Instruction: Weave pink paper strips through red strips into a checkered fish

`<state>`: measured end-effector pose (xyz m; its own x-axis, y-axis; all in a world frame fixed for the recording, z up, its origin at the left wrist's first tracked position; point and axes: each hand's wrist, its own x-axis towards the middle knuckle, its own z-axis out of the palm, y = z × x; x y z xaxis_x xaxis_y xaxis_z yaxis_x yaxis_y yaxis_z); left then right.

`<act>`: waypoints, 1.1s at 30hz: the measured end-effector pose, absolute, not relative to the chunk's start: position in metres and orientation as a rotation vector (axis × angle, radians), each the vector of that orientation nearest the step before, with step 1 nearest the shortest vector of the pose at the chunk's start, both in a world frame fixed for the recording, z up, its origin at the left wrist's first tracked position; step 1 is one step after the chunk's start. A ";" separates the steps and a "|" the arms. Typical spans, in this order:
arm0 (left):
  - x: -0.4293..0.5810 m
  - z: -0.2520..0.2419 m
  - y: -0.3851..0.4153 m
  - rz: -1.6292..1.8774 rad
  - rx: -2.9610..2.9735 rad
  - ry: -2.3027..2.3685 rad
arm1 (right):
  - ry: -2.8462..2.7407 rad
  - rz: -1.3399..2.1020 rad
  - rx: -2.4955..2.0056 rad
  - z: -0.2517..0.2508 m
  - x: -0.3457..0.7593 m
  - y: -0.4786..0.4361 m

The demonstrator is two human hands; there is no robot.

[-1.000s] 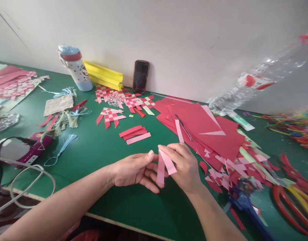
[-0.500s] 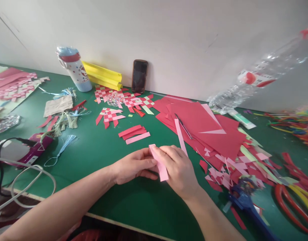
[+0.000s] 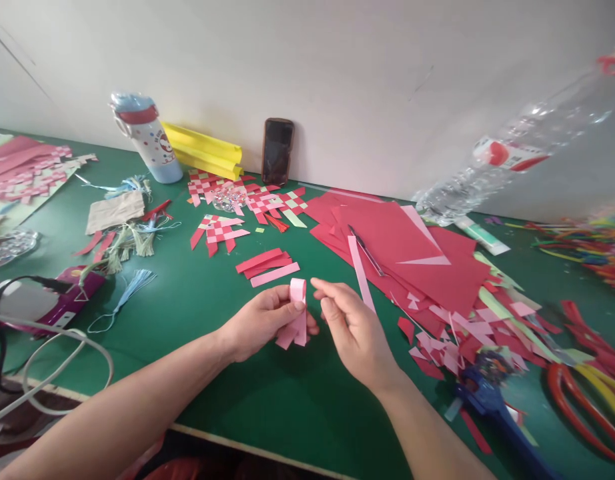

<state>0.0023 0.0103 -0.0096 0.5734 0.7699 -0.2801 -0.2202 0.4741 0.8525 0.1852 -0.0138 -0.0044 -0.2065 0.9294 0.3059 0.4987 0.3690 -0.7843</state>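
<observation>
My left hand (image 3: pixel 261 321) pinches a folded pink paper strip (image 3: pixel 296 315) just above the green table (image 3: pixel 267 400); the strip's fold points up and its ends hang down. My right hand (image 3: pixel 350 327) hovers just to the right of the strip, fingers loosely curled, holding nothing that I can see. Beyond the hands lie a few cut red and pink strips (image 3: pixel 268 265). A long pink strip (image 3: pixel 360 270) rests against the stack of red paper sheets (image 3: pixel 397 247).
Woven red-and-pink paper pieces (image 3: pixel 220 230) lie further back, near a water bottle (image 3: pixel 147 137), a yellow folded paper (image 3: pixel 205 152) and a phone (image 3: pixel 277 151) against the wall. Paper scraps (image 3: pixel 467 333) and blue-handled scissors (image 3: pixel 487 400) lie right. Cable and purple device (image 3: pixel 47 300) lie left.
The right hand has let go of the pink strip and drawn slightly right. The left hand now holds the folded strip alone, turned upright.
</observation>
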 end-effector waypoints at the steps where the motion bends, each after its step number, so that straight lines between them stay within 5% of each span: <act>1: 0.002 -0.010 0.010 0.662 0.910 0.741 | -1.761 0.779 -1.288 -0.003 0.186 -0.013; 6: 0.002 -0.011 0.007 0.564 1.019 0.775 | -1.598 1.233 -1.331 0.002 0.181 -0.015; 13: 0.000 -0.009 0.008 0.495 0.900 0.736 | -1.479 0.948 -1.391 0.006 0.183 -0.012; 25: 0.000 -0.008 0.009 0.589 0.951 0.747 | -1.502 1.292 -1.291 0.003 0.180 -0.013; 33: 0.002 -0.011 0.005 0.672 1.056 0.817 | -1.455 1.046 -1.352 0.001 0.178 -0.012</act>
<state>0.0022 0.0047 -0.0105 0.5373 0.8052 -0.2512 -0.0914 0.3516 0.9317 0.1780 -0.0119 0.0012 -0.0352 0.9981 0.0506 0.2702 0.0582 -0.9610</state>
